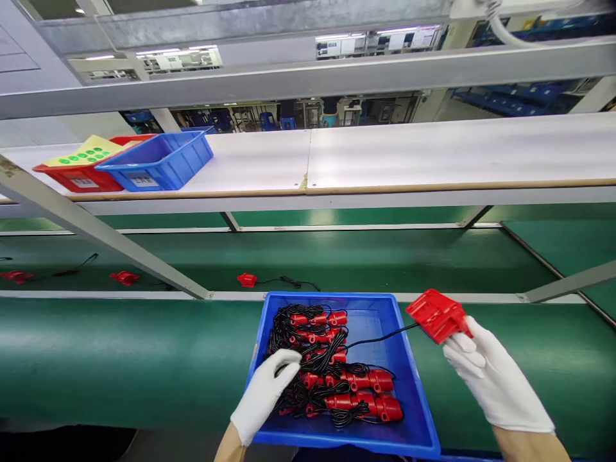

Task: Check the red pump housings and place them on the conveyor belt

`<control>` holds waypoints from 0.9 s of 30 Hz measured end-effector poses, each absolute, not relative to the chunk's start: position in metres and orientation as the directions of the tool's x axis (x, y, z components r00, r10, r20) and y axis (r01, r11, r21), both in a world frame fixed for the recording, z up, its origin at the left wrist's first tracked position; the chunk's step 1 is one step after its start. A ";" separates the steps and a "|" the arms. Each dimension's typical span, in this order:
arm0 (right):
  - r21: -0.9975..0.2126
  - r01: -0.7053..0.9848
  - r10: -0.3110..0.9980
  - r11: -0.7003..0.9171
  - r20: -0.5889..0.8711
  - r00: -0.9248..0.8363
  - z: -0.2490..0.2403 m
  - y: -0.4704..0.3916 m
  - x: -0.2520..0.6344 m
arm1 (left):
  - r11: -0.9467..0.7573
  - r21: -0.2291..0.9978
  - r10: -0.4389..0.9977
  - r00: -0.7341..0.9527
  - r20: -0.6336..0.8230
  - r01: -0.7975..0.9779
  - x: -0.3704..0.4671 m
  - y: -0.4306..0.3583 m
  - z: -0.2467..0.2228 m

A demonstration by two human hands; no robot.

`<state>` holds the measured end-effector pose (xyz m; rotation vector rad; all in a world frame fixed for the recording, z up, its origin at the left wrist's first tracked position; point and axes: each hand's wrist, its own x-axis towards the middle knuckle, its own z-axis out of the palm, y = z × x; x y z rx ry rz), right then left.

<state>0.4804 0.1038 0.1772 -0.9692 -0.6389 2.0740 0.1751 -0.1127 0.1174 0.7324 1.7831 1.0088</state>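
Note:
My right hand (491, 372), in a white glove, grips a red plastic housing (437, 314) by its lower right end, above the right side of a blue bin (414, 378). A black cable (380, 338) runs from the housing leftward to a tied cable bundle (330, 353) over the bin. My gloved left hand (269, 388) is at the bin's left side, thumb and fingers closed at the near end of that bundle. Red parts (366, 405) with coiled black cables lie in rows inside the bin; my left hand hides some of them.
Red parts with cables, one of them a small red piece (247, 280), lie on the green conveyor (375, 256) behind the bin. A white shelf (409, 157) above it bears a blue tray (180, 167) and a red tray (72, 176). Slanted metal struts (120, 244) flank the work area.

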 end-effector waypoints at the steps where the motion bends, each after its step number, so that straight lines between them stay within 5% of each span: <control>1: -0.749 -0.320 0.787 -0.581 -0.415 -0.457 0.180 0.099 0.477 | 0.473 0.875 0.813 -0.435 -0.388 0.104 0.177 -0.109 0.118; 8: -0.892 0.156 0.710 -0.424 -0.435 -0.554 0.193 0.060 0.430 | 0.030 0.990 0.972 -0.227 -0.062 -0.141 0.252 -0.061 0.142; 20: -0.870 0.473 0.757 0.142 -0.213 -0.618 0.175 0.023 0.435 | -0.086 0.992 0.906 -0.420 0.041 -0.089 0.298 -0.065 0.122; 23: -0.845 0.506 0.788 0.174 -0.189 -0.586 0.174 0.025 0.437 | -0.123 0.992 0.943 -0.308 0.125 0.023 0.291 -0.064 0.119; 27: -0.853 0.522 0.880 0.032 -0.223 -0.418 0.186 0.074 0.476 | 0.043 0.836 0.907 -0.372 0.197 0.547 0.225 -0.054 0.092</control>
